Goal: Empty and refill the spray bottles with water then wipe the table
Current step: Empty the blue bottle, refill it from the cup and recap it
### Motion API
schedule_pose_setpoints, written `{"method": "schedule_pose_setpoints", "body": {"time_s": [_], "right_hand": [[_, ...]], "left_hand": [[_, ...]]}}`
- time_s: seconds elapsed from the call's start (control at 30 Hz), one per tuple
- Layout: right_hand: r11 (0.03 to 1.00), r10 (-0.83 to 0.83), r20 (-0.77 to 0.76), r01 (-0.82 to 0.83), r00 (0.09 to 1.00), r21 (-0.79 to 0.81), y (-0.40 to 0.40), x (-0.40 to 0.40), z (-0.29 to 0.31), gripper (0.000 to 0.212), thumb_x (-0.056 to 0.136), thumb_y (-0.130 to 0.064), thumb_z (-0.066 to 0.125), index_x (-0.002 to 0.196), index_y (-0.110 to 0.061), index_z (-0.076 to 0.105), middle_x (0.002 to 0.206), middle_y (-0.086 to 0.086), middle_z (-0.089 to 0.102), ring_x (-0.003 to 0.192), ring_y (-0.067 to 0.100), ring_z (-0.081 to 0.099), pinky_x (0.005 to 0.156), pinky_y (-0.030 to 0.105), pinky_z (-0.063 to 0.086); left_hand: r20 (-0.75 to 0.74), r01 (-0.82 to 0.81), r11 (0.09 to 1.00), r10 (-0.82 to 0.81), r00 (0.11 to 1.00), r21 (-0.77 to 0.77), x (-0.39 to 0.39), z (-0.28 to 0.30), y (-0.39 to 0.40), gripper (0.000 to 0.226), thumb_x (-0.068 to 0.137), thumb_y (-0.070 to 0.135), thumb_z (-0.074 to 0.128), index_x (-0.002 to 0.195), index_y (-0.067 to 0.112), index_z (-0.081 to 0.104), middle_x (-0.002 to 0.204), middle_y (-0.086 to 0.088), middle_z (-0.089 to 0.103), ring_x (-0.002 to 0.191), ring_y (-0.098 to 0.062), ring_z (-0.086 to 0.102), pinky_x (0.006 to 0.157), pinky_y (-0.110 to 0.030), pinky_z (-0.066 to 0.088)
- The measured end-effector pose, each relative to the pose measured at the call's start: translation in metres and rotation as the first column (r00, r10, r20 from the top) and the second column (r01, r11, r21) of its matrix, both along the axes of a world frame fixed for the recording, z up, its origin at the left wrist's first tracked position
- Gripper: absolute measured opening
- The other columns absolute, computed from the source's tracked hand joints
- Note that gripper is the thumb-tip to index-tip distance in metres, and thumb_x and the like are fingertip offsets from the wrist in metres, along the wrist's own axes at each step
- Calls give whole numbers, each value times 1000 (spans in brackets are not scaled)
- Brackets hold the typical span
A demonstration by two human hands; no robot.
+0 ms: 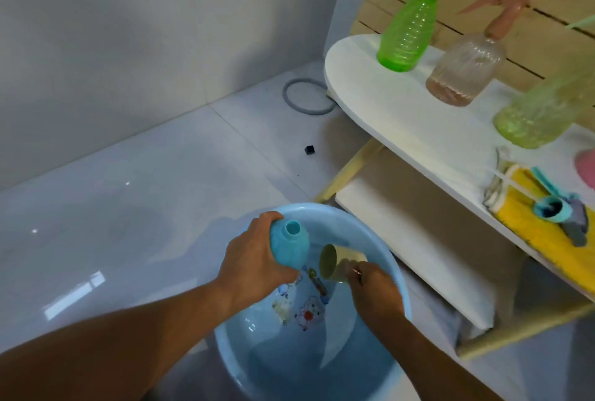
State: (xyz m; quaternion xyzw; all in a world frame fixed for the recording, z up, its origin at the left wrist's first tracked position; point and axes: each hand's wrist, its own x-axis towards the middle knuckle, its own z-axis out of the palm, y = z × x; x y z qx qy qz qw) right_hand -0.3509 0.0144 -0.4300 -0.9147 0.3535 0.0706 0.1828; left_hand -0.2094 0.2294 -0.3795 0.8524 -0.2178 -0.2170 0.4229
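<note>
We hold the capless blue bottle [288,247] over the blue basin [401,275], its open neck pointing up and away from us. Our left hand [254,260] grips its body, fingers [269,218] curled round the far side. Just beside the bottle, also over the basin, our right hand [375,291] holds a beige cup [335,263] tipped on its side with the mouth toward the bottle; its fingers seem wrapped round the cup's lower part, though blur hides the exact grip. The basin sits on the pale tiled floor [145,207] with water in it and cartoon prints on its bottom.

Beyond the basin to the right stands the white bench [386,123]. It carries a green spray bottle [407,30], a clear pink-topped spray bottle [465,72] with a little liquid, and a yellow-green bottle [541,113]. Nearer the basin on the bench lie a yellow cloth [547,239] and a teal spray head [550,205]. Past the basin on the floor lies a grey ring [306,96].
</note>
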Motion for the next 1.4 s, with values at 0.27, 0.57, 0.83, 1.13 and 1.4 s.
{"method": "schedule_pose_setpoints", "body": {"time_s": [0.27, 0.57, 0.83, 1.13, 1.4], "right_hand": [[962, 221, -264, -254, 939, -98, 32, 33, -31, 33, 103, -18, 40, 133, -25, 53, 127, 1, 59, 117, 24, 61, 92, 36, 52], [896, 435, -276, -442, 857, 39, 89, 62, -40, 27, 105, -17, 45, 126, -14, 62, 130, 8, 62, 123, 28, 59, 98, 40, 53], [845, 44, 129, -106, 991, 525, 97, 41, -20, 25, 104, -28, 55, 109, -13, 74, 96, -3, 72, 90, 16, 65, 80, 21, 47], [682, -400, 178, 162, 899, 713, 53, -2, 38, 40, 95, -38, 68, 58, -24, 62, 57, -8, 47, 51, 8, 38, 51, 23, 33], [820, -342, 395, 65, 853, 569, 21, -27, 129, 35, 84, -43, 79, 63, -19, 68, 54, -9, 43, 50, 10, 32, 46, 22, 28]], "left_hand": [[-48, 26, 998, -30, 998, -65, 13, -3, -6, 91, 48, 44, 89, 125, 55, 41, 114, 22, 63, 101, -6, 63, 83, -30, 54], [-7, 31, 997, -32, 999, -72, 21, -1, 1, 93, 47, 50, 87, 128, 50, 42, 116, 22, 61, 103, -6, 62, 79, -20, 48], [50, -6, 998, 9, 999, -69, 22, 5, 25, 89, 53, 42, 93, 124, 52, 41, 113, 23, 60, 98, -5, 63, 65, -11, 50], [99, -16, 996, 24, 995, -84, 4, 13, 37, 89, 48, 57, 85, 125, 49, 41, 113, 24, 59, 98, -5, 62, 79, -23, 49], [80, -73, 997, 76, 994, -36, -29, 17, 28, 96, 55, 38, 93, 138, 40, 45, 122, 12, 62, 107, -19, 63, 93, -38, 53]]}}
